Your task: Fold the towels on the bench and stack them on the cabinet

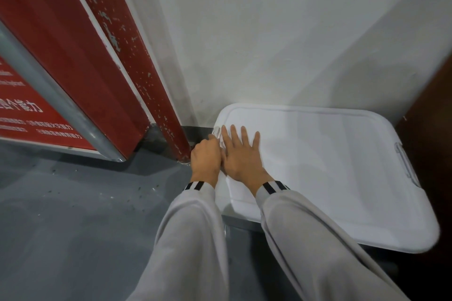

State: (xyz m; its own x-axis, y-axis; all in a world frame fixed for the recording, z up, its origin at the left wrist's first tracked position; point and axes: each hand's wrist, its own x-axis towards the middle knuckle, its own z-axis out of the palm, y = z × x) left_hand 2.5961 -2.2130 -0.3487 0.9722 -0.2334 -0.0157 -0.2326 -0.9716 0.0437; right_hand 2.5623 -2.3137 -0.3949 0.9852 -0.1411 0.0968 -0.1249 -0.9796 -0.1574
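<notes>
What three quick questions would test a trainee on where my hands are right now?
1. True or false: the right hand lies flat, fingers spread, on the white lid.
2. What do the left hand's curled fingers hold? A) the clasp at the lid's edge B) a folded towel C) the red door frame
3. Fill in: the other clasp sits at the lid's ____ end.

Key: 1 true; 2 A; 3 right.
</notes>
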